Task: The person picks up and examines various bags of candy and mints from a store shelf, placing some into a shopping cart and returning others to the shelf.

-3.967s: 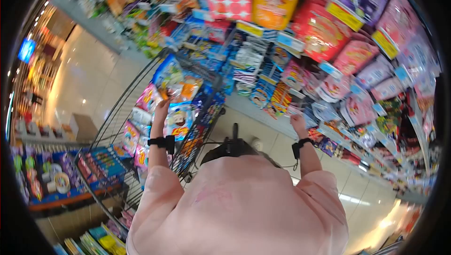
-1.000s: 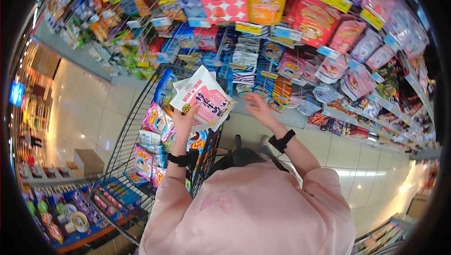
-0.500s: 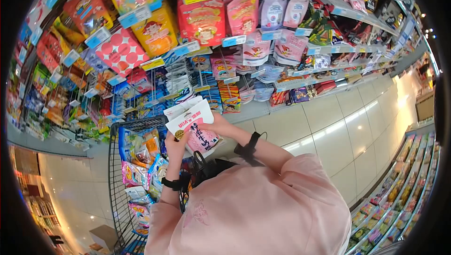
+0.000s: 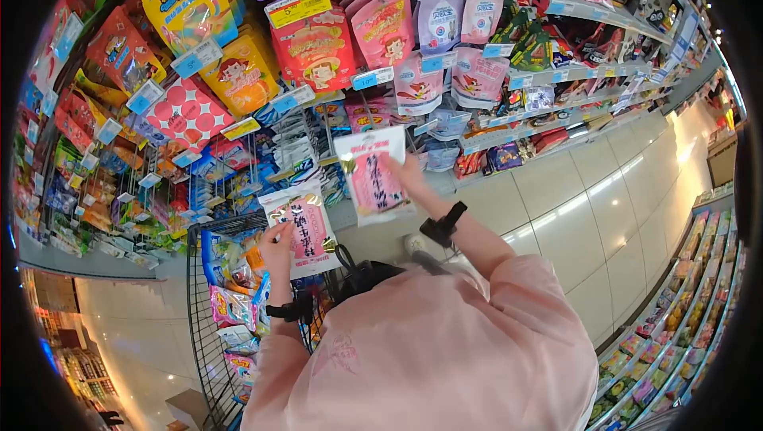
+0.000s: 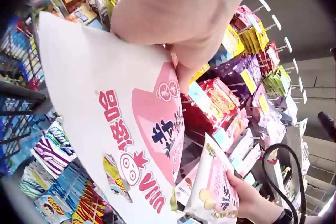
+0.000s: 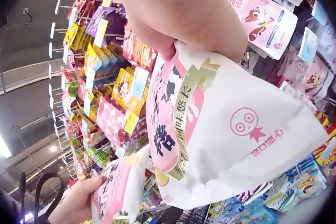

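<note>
Two white-and-pink candy bags are held apart, one per hand. My left hand (image 4: 276, 250) pinches the left bag (image 4: 306, 228) by its side edge, over the cart's front end. Higher and to the right, my right hand (image 4: 409, 177) grips the other bag (image 4: 372, 181) by its right side. In the left wrist view the left bag (image 5: 115, 103) fills the foreground below my left hand (image 5: 184, 14), fingertips partly hidden behind it. The right wrist view has the right bag (image 6: 226, 129) close under my right hand (image 6: 184, 14), its fingers partly hidden.
A wire shopping cart (image 4: 199, 328) with several colourful snack bags (image 4: 232, 304) stands at the left. Shelves and hooks of packaged sweets (image 4: 318, 50) run across the front. Tiled floor (image 4: 556, 208) lies to the right, with another low shelf (image 4: 675, 312) beyond.
The two bags, earlier stacked together between both hands, are now apart. My right hand has moved up and right with one; the left keeps the other. The view has swung rightwards since earlier.
</note>
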